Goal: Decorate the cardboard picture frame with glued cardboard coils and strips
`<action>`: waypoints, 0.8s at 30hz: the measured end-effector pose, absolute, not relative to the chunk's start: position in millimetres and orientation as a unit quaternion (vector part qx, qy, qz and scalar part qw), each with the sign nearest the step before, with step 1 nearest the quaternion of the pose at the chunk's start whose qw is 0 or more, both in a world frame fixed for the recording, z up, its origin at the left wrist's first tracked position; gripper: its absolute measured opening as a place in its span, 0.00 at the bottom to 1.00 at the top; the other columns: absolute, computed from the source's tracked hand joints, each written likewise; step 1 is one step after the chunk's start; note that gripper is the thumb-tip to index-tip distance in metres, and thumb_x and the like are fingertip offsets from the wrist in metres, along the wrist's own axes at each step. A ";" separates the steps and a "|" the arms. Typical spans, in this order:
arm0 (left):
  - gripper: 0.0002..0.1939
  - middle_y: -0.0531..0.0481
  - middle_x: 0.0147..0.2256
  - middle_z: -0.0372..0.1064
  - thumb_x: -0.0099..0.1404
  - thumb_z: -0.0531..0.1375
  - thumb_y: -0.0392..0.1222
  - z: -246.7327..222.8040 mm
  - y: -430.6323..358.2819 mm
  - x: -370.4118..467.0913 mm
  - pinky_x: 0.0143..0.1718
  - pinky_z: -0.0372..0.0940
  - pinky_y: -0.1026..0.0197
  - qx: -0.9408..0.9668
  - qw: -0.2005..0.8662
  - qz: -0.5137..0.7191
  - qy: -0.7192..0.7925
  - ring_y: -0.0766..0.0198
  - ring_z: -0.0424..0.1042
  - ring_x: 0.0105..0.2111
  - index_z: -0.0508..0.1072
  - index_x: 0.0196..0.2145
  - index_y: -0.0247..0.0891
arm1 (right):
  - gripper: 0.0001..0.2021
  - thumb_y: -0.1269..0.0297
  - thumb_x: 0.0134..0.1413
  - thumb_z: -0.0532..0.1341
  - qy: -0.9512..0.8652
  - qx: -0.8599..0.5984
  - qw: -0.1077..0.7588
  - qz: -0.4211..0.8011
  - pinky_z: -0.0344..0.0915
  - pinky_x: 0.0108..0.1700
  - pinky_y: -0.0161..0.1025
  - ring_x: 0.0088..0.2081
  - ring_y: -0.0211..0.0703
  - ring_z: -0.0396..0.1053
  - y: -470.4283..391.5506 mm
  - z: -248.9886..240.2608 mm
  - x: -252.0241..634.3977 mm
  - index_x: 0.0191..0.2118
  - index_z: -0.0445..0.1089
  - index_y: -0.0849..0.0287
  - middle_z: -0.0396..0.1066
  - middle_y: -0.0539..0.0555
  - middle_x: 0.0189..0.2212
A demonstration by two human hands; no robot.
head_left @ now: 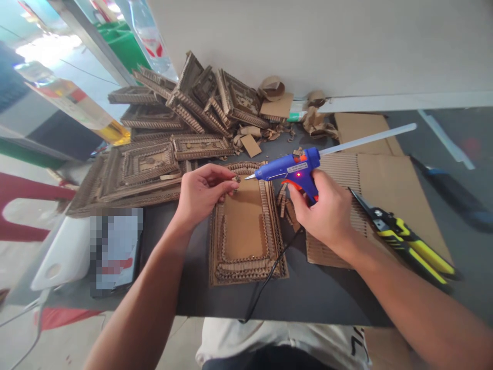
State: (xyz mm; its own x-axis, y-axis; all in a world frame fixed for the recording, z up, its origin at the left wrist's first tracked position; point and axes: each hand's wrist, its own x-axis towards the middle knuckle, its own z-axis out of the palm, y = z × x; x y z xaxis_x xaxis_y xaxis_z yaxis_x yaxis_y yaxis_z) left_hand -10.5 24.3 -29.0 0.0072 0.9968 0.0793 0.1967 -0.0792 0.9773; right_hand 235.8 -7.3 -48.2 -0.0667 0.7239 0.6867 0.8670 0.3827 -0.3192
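My right hand [327, 208] grips a blue hot glue gun [287, 167] by its handle, a finger at the orange trigger. A red light glows on its side, and a long clear glue stick [370, 139] sticks out of its back. Its metal nozzle points left, close to a small piece of corrugated cardboard [236, 180] pinched in the fingertips of my left hand [204, 192]. Beneath both hands lies a rectangular cardboard frame [252, 267] edged with corrugated strips, its flat brown panel showing inside. The gun's black cord [265, 277] crosses the frame's lower right.
Several finished-looking cardboard frames [192, 103] are heaped at the back left, with paper scraps beside them. Yellow-and-black snips [408, 244] rest on corrugated cardboard sheets [335, 241] at right, near a dark-handled tool [458, 198]. A phone [117, 252] and white power strip [63, 252] lie left.
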 end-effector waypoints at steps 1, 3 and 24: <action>0.11 0.50 0.27 0.78 0.51 0.73 0.39 -28.9 24.2 -10.8 0.19 0.66 0.68 0.562 0.429 0.470 0.528 0.67 0.74 0.22 0.78 0.32 0.36 | 0.07 0.61 0.58 0.62 -0.724 -0.547 0.413 -0.083 0.61 0.27 0.39 0.26 0.45 0.69 -6.8 -48.3 235.8 0.39 0.67 0.58 0.72 0.53 0.26; 0.11 0.49 0.28 0.79 0.50 0.73 0.38 -29.2 24.2 -11.3 0.21 0.68 0.68 0.556 0.432 0.471 0.531 0.66 0.75 0.24 0.77 0.31 0.36 | 0.08 0.62 0.58 0.62 -0.725 -0.542 0.419 -0.074 0.62 0.28 0.40 0.26 0.45 0.69 -6.0 -48.2 236.4 0.41 0.67 0.58 0.72 0.53 0.26; 0.07 0.52 0.27 0.78 0.58 0.69 0.43 -24.5 21.8 -18.1 0.27 0.65 0.65 0.719 0.224 0.337 0.565 0.67 0.72 0.24 0.82 0.34 0.40 | 0.08 0.58 0.56 0.61 -0.677 -0.591 0.438 0.028 0.58 0.27 0.39 0.21 0.41 0.62 1.1 -50.2 241.2 0.37 0.67 0.57 0.68 0.49 0.21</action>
State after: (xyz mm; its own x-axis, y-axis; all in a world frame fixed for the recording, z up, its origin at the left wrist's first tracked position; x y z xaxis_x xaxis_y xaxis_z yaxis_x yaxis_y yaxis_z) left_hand -18.1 21.8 -24.5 0.1349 0.9635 0.2310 0.6611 -0.2612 0.7034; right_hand 241.2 1.1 -50.2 0.0815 0.8238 0.5609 0.7756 0.3011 -0.5549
